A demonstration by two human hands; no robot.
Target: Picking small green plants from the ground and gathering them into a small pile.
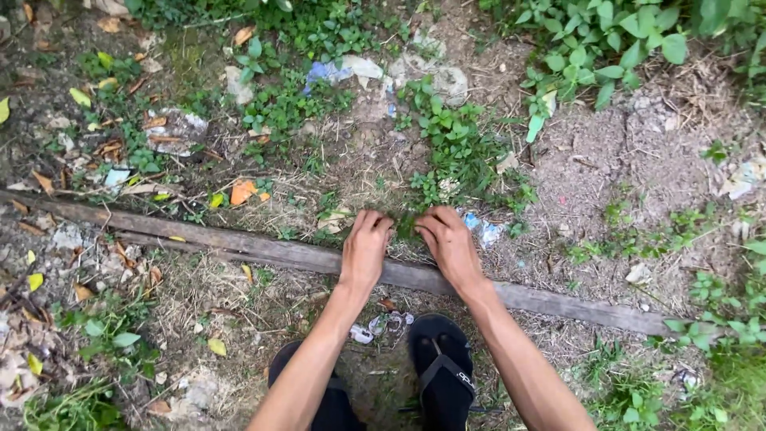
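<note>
My left hand (pixel 366 246) and my right hand (pixel 448 243) reach down side by side to the ground, fingers curled into a small clump of green weeds (pixel 404 225) between them. Both hands rest just over a long weathered wooden plank (pixel 239 246) that lies across the soil from left to right. Whether the fingers are gripping the weeds is hard to tell; the fingertips are buried in the plants. A bigger patch of leafy weeds (pixel 455 148) grows just beyond the hands.
My feet in black sandals (pixel 443 371) stand on bare dirt below the plank. Dry leaves, an orange leaf (pixel 242 191), bits of plastic litter (pixel 339 70) and stones are scattered about. Broad-leaved plants (pixel 606 48) fill the top right.
</note>
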